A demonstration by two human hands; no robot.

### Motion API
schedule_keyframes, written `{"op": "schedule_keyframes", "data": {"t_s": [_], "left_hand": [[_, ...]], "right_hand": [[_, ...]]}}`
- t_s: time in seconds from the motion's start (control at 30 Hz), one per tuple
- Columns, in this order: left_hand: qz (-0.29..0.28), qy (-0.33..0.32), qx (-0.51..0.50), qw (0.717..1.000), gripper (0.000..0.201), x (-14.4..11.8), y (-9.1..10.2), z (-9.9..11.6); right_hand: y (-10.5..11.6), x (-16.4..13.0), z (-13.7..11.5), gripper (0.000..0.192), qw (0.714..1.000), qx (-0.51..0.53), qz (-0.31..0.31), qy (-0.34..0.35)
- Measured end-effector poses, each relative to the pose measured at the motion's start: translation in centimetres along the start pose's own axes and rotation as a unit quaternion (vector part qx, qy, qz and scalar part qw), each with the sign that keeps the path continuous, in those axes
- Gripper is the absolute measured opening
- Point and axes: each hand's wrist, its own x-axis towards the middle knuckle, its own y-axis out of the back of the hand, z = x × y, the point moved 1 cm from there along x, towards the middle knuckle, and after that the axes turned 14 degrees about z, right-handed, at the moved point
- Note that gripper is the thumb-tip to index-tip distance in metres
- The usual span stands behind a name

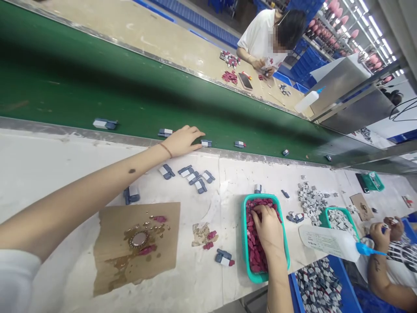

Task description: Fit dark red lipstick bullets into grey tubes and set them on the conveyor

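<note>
My left hand (184, 141) reaches over the near edge of the green conveyor belt. Its thumb and fingers are apart, on either side of a small blue-grey and white plastic part (206, 143); whether they touch it I cannot tell. My right hand (267, 226) is in a teal basket (246, 261) of dark red plastic pieces (256, 256). Its fingers are curled among the pieces, and the fingertips are partly hidden. Several blue-grey and white parts (194, 176) lie on the white table between my hands. One assembled part with a red tip (224, 258) lies left of the basket.
Wet cardboard (107, 243) with a round metal cap (138, 239) lies at left. A squeeze bottle (329, 241), white pieces (309, 198) and a blue bin (345, 278) of parts are at right. Co-workers sit across the belt (260, 39) and at right (391, 261).
</note>
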Motion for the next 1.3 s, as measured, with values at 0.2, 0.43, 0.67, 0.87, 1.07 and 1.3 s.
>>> {"op": "schedule_keyframes", "data": {"t_s": [0.2,0.43,0.67,0.87,1.07,1.3], "left_hand": [[-0.003,-0.006,-0.025,1.0,0.034,1.5,-2.0,2.0],[0.027,0.016,-0.098,0.995,0.036,-0.4,-0.4,3.2],[0.044,0.129,-0.266,0.954,0.044,-5.6,4.4,3.9],[0.004,0.354,-0.454,0.818,0.036,-12.4,7.4,2.7],[0.033,0.476,-0.599,0.642,0.032,-18.7,8.7,1.6],[0.092,0.51,-0.633,0.575,0.039,-21.8,9.2,3.4]], "right_hand": [[0.6,-0.4,-0.2,0.027,0.999,-0.018,-0.015,0.037],[0.8,-0.3,0.4,0.025,0.998,0.026,-0.04,0.051],[0.3,0.0,0.3,0.025,0.991,-0.089,-0.058,0.081],[0.3,0.1,1.3,0.019,0.998,0.02,-0.03,0.05],[2.8,0.1,-1.8,0.025,0.95,0.288,0.016,-0.119],[1.8,-0.4,-13.2,0.022,0.873,0.465,-0.01,-0.15]]}}
